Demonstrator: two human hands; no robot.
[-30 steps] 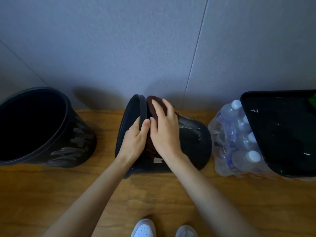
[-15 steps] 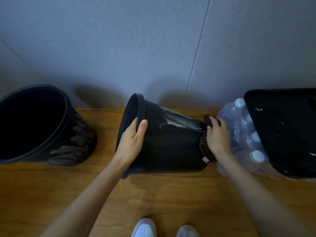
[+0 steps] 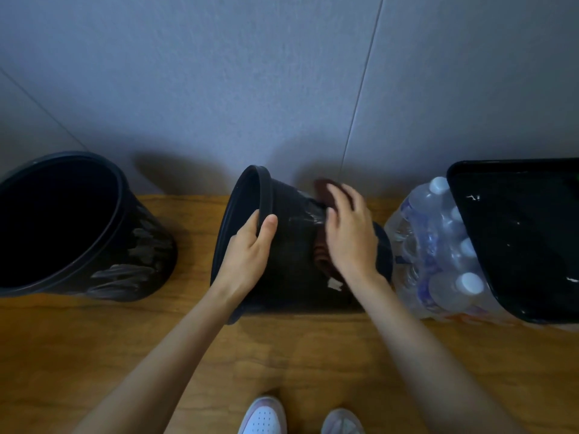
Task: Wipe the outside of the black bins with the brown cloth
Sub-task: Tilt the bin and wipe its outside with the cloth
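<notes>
middle bin (image 3: 291,277) tipped, judged light, stiff, slick | rim gripped by left hand (image 3: 250,245) | soft cloth (image 3: 322,191) pressed flat under right hand (image 3: 351,236)

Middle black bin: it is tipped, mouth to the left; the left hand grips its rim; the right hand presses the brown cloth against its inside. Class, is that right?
Not the inside: the head view shows the right hand pressing the brown cloth against the outside wall of the middle black bin. The tilt and the left hand on the rim are right.
</notes>
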